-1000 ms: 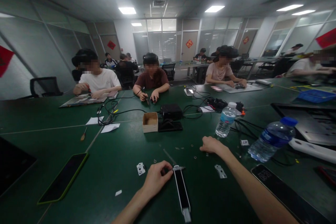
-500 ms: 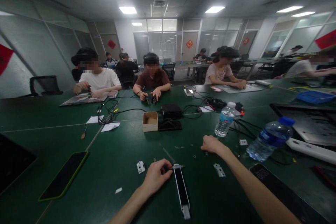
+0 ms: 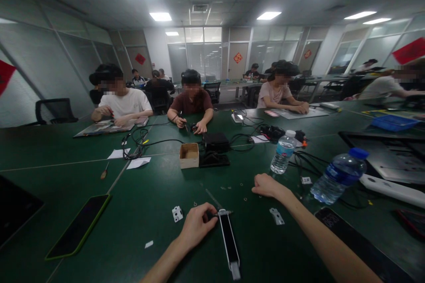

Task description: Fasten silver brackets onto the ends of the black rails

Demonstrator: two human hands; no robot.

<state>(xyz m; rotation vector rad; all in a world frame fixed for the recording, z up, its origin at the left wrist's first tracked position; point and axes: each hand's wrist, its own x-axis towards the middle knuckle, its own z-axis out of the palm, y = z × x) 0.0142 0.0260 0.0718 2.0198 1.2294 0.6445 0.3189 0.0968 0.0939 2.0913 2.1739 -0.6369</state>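
My left hand is closed at the far end of a long, narrow black piece with a white edge. Thumb and forefinger pinch one end of a thin metal rod lying across that end. My right hand rests on the green table with its fingers curled under; whatever it grips, if anything, is hidden. Small rings lie just left of it. One white metal bracket sits beside my left hand, and another bracket lies below my right hand.
A small cardboard box stands by a black device. Two water bottles, a small one and a blue-capped one, are at the right. A green-edged phone lies left. Co-workers sit across the table.
The view has shifted slightly. Both hands keep nearly the same places, the left at the rod and the right on the table; nothing else has visibly moved there.
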